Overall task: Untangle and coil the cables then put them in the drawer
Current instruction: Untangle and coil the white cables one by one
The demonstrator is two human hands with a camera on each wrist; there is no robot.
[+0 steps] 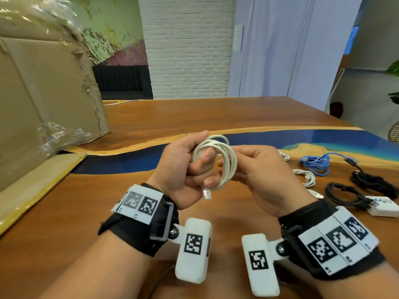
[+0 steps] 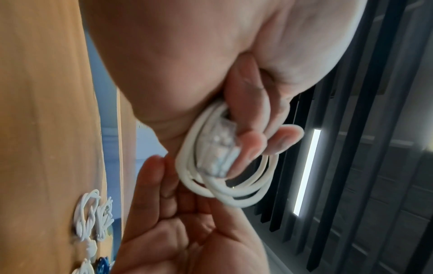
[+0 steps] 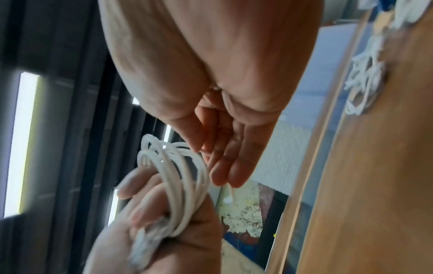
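progress looks partial: left hand (image 1: 183, 169) grips the coiled white cable (image 1: 218, 160), right hand (image 1: 259, 175) relaxed beside it, other cables (image 1: 317, 162) bundled on the table (image 1: 216, 117), no drawer visible.

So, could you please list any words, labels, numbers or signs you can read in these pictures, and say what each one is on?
No words or numbers can be read.
Wrist bands: black-and-white square code tags, with tiny marks beneath too small to read.
Cardboard box: faint print, too blurred to read.
White cable, held in the left hand with the right hand at it: no print visible.
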